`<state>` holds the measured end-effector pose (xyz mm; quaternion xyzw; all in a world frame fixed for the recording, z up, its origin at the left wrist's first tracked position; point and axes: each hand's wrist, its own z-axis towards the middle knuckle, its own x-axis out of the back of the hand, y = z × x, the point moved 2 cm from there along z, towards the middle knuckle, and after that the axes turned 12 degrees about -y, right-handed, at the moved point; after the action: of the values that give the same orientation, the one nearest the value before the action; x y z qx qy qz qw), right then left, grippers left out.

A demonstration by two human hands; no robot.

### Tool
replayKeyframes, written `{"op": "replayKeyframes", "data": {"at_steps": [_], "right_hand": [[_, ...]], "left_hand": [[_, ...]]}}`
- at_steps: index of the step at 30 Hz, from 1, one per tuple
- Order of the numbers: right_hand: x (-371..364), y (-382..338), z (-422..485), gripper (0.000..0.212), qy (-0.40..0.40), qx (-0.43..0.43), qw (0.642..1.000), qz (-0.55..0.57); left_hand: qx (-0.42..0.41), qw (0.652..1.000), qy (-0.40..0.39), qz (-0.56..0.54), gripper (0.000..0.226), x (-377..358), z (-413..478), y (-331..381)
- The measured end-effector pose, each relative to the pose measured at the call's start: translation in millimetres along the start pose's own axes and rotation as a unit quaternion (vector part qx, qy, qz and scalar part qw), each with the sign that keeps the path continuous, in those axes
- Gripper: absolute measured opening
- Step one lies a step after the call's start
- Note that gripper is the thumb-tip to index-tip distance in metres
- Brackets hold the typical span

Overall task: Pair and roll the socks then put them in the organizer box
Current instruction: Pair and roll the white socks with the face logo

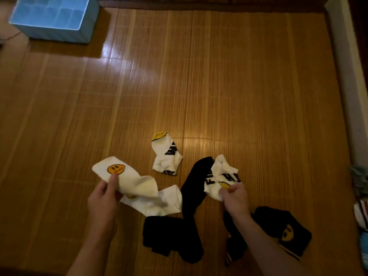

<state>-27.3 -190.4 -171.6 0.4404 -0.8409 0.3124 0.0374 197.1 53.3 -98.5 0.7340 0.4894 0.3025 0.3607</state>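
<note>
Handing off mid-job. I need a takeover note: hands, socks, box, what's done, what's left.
Left hand holds a white smiley sock.
Right hand pinches a white lettered sock. The matching lettered sock lies apart, further out.
The second white smiley sock and the black socks lie loose near the hands.
The organizer box is at far left, with no socks seen in it.
Done: nothing paired or rolled.
Left: pair, roll and box everything.

The person's left forearm (95,246) and right forearm (264,242) are bare. The left hand (103,198) and right hand (236,198) are bare too.
</note>
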Motion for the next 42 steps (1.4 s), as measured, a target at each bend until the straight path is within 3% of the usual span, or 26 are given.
{"op": "replayKeyframes", "data": {"at_steps": [4, 7, 9, 11, 14, 16, 20, 23, 24, 25, 27, 29, 30, 32, 34, 37, 39, 41, 42], "right_hand": [[-48, -17, -29, 0.014, -0.038, 0.159, 0.971, -0.174], [-89, -23, -46, 0.029, -0.066, 0.208, 0.920, -0.326], [-110, -20, -47, 0.036, -0.107, 0.143, 0.925, -0.335], [-122, -18, -46, 0.018, -0.130, 0.105, 0.928, -0.332], [-122, -23, -39, 0.005, -0.084, 0.102, 0.965, -0.227], [-120, -28, -36, 0.017, -0.064, 0.123, 0.970, -0.202], [-130, -20, -36, 0.048, -0.072, 0.125, 0.891, -0.431], [-136, -18, -33, 0.035, -0.071, 0.140, 0.837, -0.525], [-136, -21, -32, 0.029, -0.070, 0.142, 0.852, -0.499], [-133, -28, -31, 0.023, -0.069, 0.134, 0.891, -0.427], [-122, -45, -31, 0.025, -0.079, 0.104, 0.973, -0.192], [-108, -68, -39, 0.029, -0.097, 0.060, 0.990, 0.082], [-101, -79, -46, 0.023, -0.133, 0.030, 0.968, 0.212], [-85, -99, -63, 0.019, -0.249, -0.002, 0.880, 0.405], [-64, -114, -82, 0.029, -0.325, 0.013, 0.804, 0.498], [-40, -121, -100, 0.038, -0.366, 0.027, 0.742, 0.560], [-33, -119, -109, 0.038, -0.395, -0.029, 0.703, 0.590], [-26, -119, -115, 0.033, -0.441, -0.069, 0.658, 0.606], [-20, -119, -116, 0.032, -0.429, -0.049, 0.667, 0.607]], "left_hand": [[0.024, 0.996, 0.039, -0.080, 0.023, 24, -1, -3], [0.044, 0.992, 0.057, -0.102, 0.016, 32, -2, -9], [0.052, 0.991, 0.065, -0.108, 0.014, 37, -2, -15], [0.059, 0.990, 0.066, -0.112, 0.014, 42, -5, -20], [0.067, 0.992, 0.052, -0.098, 0.013, 48, -11, -27], [0.070, 0.994, 0.040, -0.074, 0.014, 47, -14, -32], [0.093, 0.993, 0.035, -0.069, 0.015, 36, -20, -40], [0.111, 0.993, 0.021, -0.046, 0.017, 30, -22, -45], [0.119, 0.992, 0.010, -0.039, 0.020, 28, -22, -46], [0.127, 0.991, -0.002, -0.034, 0.023, 27, -22, -47], [0.157, 0.987, -0.024, -0.038, 0.029, 23, -21, -47], [0.208, 0.976, -0.054, -0.046, 0.031, 16, -22, -46], [0.237, 0.968, -0.073, -0.033, 0.035, 9, -23, -45], [0.280, 0.953, -0.110, 0.039, 0.042, -5, -25, -44], [0.306, 0.930, -0.163, 0.117, 0.035, -23, -29, -43], [0.297, 0.893, -0.299, 0.158, 0.021, -55, -39, -38], [0.260, 0.891, -0.360, 0.088, 0.030, -82, -50, -27], [0.237, 0.908, -0.340, -0.058, 0.046, -103, -57, -12], [0.227, 0.907, -0.327, -0.135, 0.057, -113, -57, -6]]}}
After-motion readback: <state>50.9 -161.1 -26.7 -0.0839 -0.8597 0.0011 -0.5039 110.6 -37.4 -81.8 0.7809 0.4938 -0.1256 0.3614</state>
